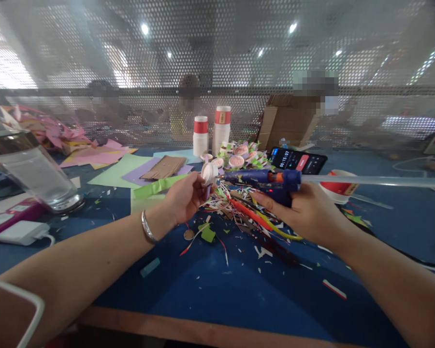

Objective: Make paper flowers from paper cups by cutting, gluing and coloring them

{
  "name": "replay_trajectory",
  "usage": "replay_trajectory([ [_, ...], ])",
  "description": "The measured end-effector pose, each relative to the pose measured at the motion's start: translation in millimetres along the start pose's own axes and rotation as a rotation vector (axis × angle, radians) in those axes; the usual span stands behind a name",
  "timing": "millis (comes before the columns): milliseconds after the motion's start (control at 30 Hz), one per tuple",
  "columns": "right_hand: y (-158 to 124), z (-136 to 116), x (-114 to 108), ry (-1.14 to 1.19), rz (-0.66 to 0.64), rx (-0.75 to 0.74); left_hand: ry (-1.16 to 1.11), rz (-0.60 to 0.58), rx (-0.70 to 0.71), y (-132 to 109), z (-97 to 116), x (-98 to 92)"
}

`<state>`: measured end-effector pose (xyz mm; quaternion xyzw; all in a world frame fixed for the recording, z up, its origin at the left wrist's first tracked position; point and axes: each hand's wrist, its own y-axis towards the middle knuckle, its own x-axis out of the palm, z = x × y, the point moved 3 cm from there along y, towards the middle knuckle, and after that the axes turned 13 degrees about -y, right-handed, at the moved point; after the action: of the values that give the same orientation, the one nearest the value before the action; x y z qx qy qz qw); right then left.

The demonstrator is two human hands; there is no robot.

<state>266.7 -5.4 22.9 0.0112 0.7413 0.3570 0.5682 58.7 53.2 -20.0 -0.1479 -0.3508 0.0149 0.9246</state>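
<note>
My left hand [188, 199] pinches a small white round piece, apparently cut from a paper cup [209, 173], with a bit of purple paper at its edge. In my right hand [308, 212] is a blue glue gun [252, 177], its nozzle pointing left at the white piece and very close to it; I cannot tell whether they touch. A long clear glue stick [369, 181] sticks out of the gun's back to the right. Behind them lies a pile of similar round pieces [237, 161] with green and purple paper. Paper scraps [235, 205] are heaped beneath both hands.
Stacked paper cups [200, 137] stand at the back before a perforated metal screen [159, 58]. A phone [300, 162] and a cut red-and-white cup [338, 187] are on the right. Coloured paper sheets [112, 170], a glass [36, 169] and a power strip [12, 220] occupy the left.
</note>
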Motion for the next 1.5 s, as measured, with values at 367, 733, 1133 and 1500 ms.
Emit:
replay_trajectory([
  [367, 0.3, -1.3, -1.2, -0.124, 0.09, -0.107, -0.004, -0.009, -0.03, 0.4, -0.5, -0.5],
  [733, -2.3, -0.6, -2.5, -0.168, 0.087, -0.101, 0.007, -0.007, -0.011, 2.2, -0.3, -1.9],
  [1133, -0.8, 2.0, 2.1, -0.203, 0.071, -0.053, 0.024, -0.019, 0.123, -0.1, 2.9, 1.3],
  [1500, 3.5, 29.7, 10.4, 0.018, -0.153, 0.37, 0.034, -0.01, 0.121, -3.8, 5.6, 2.2],
])
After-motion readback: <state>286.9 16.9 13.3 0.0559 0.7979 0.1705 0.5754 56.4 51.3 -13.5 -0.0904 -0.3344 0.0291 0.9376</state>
